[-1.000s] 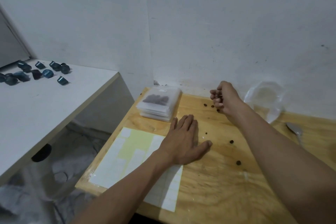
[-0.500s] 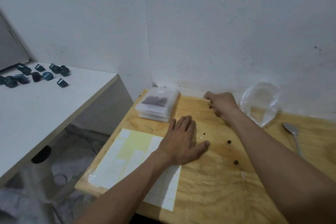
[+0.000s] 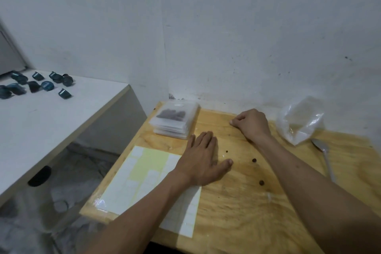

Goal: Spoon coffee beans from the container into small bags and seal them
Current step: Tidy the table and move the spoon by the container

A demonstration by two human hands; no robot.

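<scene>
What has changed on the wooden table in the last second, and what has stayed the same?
The right hand, raised with curled fingers a second ago, has come down onto the wooden table near the wall, fingers still curled; whether it holds a bean cannot be told. The left hand stays flat; the loose beans, spoon and bag stack are unmoved.

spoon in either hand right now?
No. The spoon lies on the wooden table beside the clear bag, while the left hand rests flat and the right hand is curled away from it.
</scene>
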